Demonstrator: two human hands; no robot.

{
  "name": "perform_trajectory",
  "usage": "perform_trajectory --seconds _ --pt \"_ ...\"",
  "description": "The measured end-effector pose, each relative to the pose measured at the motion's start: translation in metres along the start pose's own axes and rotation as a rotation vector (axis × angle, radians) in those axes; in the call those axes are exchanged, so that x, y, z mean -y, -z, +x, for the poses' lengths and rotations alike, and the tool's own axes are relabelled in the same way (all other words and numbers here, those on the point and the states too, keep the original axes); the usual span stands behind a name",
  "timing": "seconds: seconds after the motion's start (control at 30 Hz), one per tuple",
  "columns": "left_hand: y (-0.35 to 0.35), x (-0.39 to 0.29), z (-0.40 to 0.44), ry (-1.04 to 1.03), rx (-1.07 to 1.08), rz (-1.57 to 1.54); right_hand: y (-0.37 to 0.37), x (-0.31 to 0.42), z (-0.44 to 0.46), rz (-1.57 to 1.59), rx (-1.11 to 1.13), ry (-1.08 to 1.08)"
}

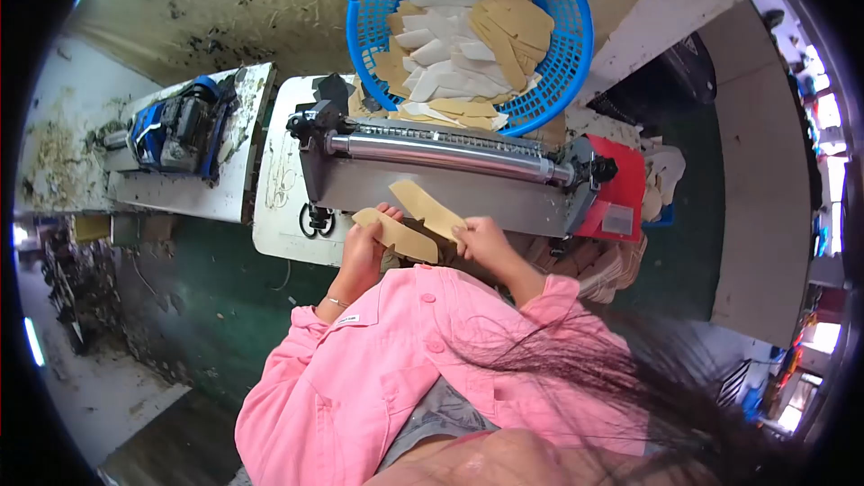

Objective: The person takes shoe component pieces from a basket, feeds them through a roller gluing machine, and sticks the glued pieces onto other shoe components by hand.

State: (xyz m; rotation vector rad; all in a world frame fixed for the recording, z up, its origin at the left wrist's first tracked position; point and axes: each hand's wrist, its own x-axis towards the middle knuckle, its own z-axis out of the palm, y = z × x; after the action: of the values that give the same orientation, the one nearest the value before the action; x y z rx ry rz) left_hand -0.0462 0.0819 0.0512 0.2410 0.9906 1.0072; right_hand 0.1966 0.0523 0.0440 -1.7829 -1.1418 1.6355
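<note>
My left hand is closed on a tan cut piece with small notches along its lower edge; the material cannot be told for sure. In my right hand a second tan cut piece is pinched at its right end and slants up to the left. The two pieces lie close together, just in front of a machine with a long metal roller and a flat metal plate. Black-handled scissors rest on the white tabletop left of my left hand.
Behind the roller stands a blue plastic basket holding many tan and white cut pieces. A red sheet covers the machine's right side. Stacked pieces sit below it. A dirty blue motor-like device stands on the left table.
</note>
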Motion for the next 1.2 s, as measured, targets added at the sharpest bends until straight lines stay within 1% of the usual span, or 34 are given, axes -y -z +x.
perform_trajectory --seconds 0.03,0.07,0.1,0.17,0.23,0.27,0.3,0.37,0.47,0.6,0.67,0.7,0.8,0.9,1.0,1.07,1.1,1.13,1.17,1.2 --pt "0.003 0.001 0.0 -0.013 0.041 0.057 0.005 0.001 0.008 0.066 0.038 0.021" --pt "0.008 0.006 0.002 -0.026 0.084 0.11 0.005 -0.003 0.024 0.19 -0.004 -0.012" --pt "0.011 0.01 0.001 -0.039 0.126 0.158 0.002 -0.007 0.041 0.346 -0.128 0.037" --pt "-0.004 0.012 0.001 -0.075 0.142 0.236 0.004 0.009 0.049 0.475 -0.294 0.043" --pt "-0.01 0.018 0.011 -0.125 0.176 0.319 -0.006 0.012 0.024 0.182 -0.263 0.175" --pt "-0.014 0.023 0.017 -0.16 0.178 0.277 -0.011 0.012 0.009 0.029 -0.244 0.239" --pt "-0.021 0.023 0.019 -0.144 0.151 0.273 -0.018 0.01 -0.004 -0.136 -0.221 0.293" --pt "-0.033 0.023 0.017 -0.105 0.096 0.266 -0.025 0.02 -0.028 -0.291 -0.184 0.462" --pt "-0.036 0.023 0.019 -0.1 0.097 0.266 -0.031 0.017 -0.029 -0.144 -0.167 0.281" --pt "-0.039 0.017 0.017 -0.073 0.061 0.272 -0.036 0.01 -0.027 -0.02 -0.167 0.3" --pt "-0.037 0.02 0.02 -0.12 -0.002 0.304 -0.038 0.008 -0.026 -0.023 -0.165 0.272" --pt "-0.038 0.02 0.02 -0.144 -0.035 0.319 -0.04 0.01 -0.026 -0.006 -0.188 0.299" --pt "-0.042 0.015 0.016 -0.096 -0.164 0.378 -0.044 0.013 -0.029 0.011 -0.228 0.362" --pt "-0.03 0.02 0.018 -0.188 -0.075 0.451 -0.042 0.01 -0.027 -0.028 -0.26 0.367" --pt "-0.018 0.021 0.015 -0.169 0.016 0.328 -0.035 0.01 -0.024 -0.087 -0.346 0.326" --pt "-0.013 0.013 0.004 -0.182 0.006 0.283 -0.028 0.009 -0.02 -0.172 -0.393 0.311" --pt "-0.015 0.006 -0.001 -0.19 0.003 0.258 -0.022 0.012 -0.016 -0.173 -0.304 0.252" --pt "-0.016 -0.001 -0.005 -0.138 -0.06 0.249 -0.013 0.018 -0.007 -0.174 -0.217 0.194" --pt "-0.015 -0.002 -0.004 -0.124 -0.055 0.262 -0.006 0.023 0.002 -0.171 -0.129 0.131" --pt "-0.013 -0.002 -0.005 -0.108 -0.051 0.276 -0.006 0.023 0.019 -0.118 -0.151 0.148"
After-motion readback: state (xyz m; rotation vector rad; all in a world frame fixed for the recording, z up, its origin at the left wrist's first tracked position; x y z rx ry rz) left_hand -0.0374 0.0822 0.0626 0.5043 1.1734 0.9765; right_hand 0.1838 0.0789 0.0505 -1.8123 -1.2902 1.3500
